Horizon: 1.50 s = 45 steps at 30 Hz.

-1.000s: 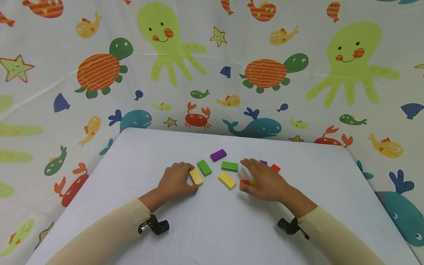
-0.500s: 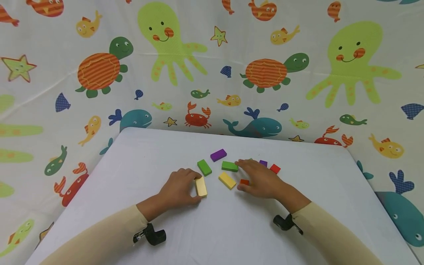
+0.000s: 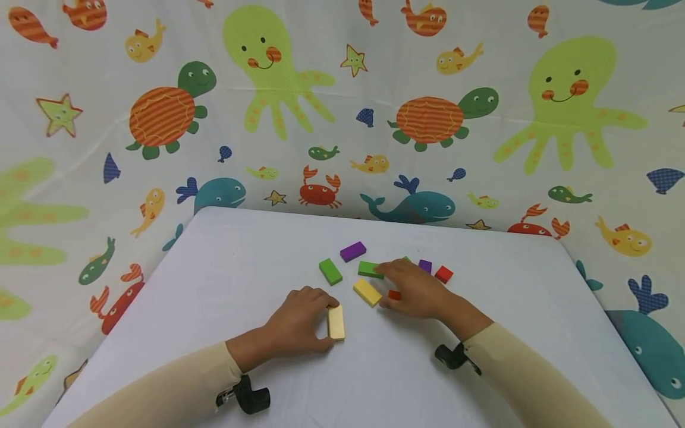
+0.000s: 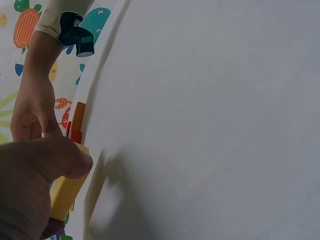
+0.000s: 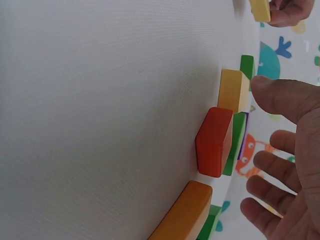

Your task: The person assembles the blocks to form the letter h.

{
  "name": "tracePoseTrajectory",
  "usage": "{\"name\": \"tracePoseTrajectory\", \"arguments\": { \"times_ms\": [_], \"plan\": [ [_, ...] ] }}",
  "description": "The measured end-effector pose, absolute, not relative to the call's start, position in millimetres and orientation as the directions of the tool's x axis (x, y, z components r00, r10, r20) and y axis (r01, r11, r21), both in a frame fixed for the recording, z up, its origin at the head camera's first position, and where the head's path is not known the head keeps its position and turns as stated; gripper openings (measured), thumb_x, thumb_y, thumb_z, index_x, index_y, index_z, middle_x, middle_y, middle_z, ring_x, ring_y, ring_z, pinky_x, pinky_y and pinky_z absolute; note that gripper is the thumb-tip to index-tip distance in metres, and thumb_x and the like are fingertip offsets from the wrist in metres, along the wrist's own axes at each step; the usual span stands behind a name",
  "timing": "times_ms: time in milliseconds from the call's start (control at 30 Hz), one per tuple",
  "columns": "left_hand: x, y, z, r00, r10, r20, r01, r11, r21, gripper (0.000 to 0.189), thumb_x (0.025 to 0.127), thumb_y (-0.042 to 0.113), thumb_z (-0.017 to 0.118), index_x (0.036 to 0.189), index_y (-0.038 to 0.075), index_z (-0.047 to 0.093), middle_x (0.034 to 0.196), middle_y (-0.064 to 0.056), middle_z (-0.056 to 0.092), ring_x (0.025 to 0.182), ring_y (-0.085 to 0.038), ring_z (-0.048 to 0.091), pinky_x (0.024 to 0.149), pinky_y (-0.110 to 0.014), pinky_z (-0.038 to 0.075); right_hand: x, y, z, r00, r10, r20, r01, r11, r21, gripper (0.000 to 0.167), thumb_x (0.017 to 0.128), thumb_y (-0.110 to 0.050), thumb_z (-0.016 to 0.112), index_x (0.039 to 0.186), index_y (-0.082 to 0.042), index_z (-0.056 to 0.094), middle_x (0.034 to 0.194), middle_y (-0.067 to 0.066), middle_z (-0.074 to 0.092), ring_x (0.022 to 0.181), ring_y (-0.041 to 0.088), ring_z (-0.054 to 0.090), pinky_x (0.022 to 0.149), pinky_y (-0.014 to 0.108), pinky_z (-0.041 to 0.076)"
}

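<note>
My left hand (image 3: 302, 321) pinches a pale yellow block (image 3: 336, 323) between thumb and fingertips, left of the other blocks. The left wrist view shows the thumb lying along that yellow block (image 4: 69, 195), with a shadow below on the table. My right hand (image 3: 414, 289) hovers over the cluster, fingers spread and nothing in its grasp. Its thumb tip is close to a second yellow block (image 3: 367, 292), and its fingertips overlap a green block (image 3: 368, 269). A red-orange block (image 5: 215, 142) and an orange block (image 5: 185, 212) lie under the right hand, the orange one hidden in the head view.
Behind lie a purple block (image 3: 353, 251) and another green block (image 3: 330, 271). A smaller-looking purple block (image 3: 425, 266) and a red block (image 3: 444, 274) sit beyond the right hand. The white table (image 3: 241, 255) ends at a curtain (image 3: 342, 107) printed with sea animals.
My left hand has drawn the yellow block toward me and slightly right, away from the green block. My right hand has shifted a little left, toward the second yellow block.
</note>
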State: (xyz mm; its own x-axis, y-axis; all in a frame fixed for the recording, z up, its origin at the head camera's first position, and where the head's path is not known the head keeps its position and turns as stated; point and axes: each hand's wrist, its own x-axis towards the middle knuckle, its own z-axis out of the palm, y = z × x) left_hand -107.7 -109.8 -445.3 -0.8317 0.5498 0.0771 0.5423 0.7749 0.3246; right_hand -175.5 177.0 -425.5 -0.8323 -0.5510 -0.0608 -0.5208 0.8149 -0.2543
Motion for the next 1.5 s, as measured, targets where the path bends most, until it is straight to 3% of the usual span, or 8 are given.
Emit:
{"name": "tracePoseTrajectory", "arguments": {
  "times_ms": [233, 533, 1167, 1500],
  "plan": [
    [-101, -104, -445, -0.809, 0.587, 0.044, 0.568, 0.758, 0.320, 0.061, 0.077, 0.046, 0.085, 0.127, 0.016, 0.065, 0.122, 0.004, 0.062, 0.115, -0.017, 0.052, 0.100, -0.046, 0.042, -178, 176, -428, -0.803, -0.595, -0.028, -0.571, 0.783, -0.246, 0.070, 0.085, -0.046, 0.082, 0.146, -0.025, 0.056, 0.144, -0.007, 0.057, 0.137, 0.020, 0.046, 0.107, 0.045, 0.044],
    [-96, -101, -449, -0.787, 0.617, -0.010, 0.581, 0.746, 0.324, 0.059, 0.080, 0.047, 0.082, 0.129, 0.018, 0.063, 0.125, 0.006, 0.061, 0.117, -0.016, 0.051, 0.103, -0.045, 0.040, -178, 168, -432, -0.810, -0.584, -0.064, -0.555, 0.796, -0.241, 0.072, 0.082, -0.047, 0.084, 0.146, -0.029, 0.056, 0.143, -0.010, 0.058, 0.139, 0.019, 0.044, 0.104, 0.043, 0.047],
    [-93, -101, -449, -0.749, 0.660, -0.063, 0.607, 0.721, 0.335, 0.061, 0.085, 0.048, 0.078, 0.134, 0.019, 0.061, 0.131, 0.008, 0.059, 0.125, -0.015, 0.047, 0.106, -0.045, 0.037, -184, 156, -434, -0.746, -0.661, -0.086, -0.633, 0.743, -0.219, 0.062, 0.087, -0.026, 0.079, 0.145, -0.028, 0.058, 0.146, -0.012, 0.056, 0.142, 0.022, 0.039, 0.106, 0.044, 0.045],
    [-94, -105, -450, -0.741, 0.668, -0.075, 0.606, 0.711, 0.356, 0.066, 0.085, 0.050, 0.078, 0.139, 0.017, 0.057, 0.134, 0.007, 0.057, 0.128, -0.014, 0.045, 0.107, -0.043, 0.037, -186, 153, -438, -0.760, -0.638, -0.123, -0.612, 0.766, -0.194, 0.068, 0.086, -0.022, 0.080, 0.148, -0.032, 0.055, 0.145, -0.013, 0.057, 0.144, 0.021, 0.036, 0.110, 0.047, 0.041]
  ]
}}
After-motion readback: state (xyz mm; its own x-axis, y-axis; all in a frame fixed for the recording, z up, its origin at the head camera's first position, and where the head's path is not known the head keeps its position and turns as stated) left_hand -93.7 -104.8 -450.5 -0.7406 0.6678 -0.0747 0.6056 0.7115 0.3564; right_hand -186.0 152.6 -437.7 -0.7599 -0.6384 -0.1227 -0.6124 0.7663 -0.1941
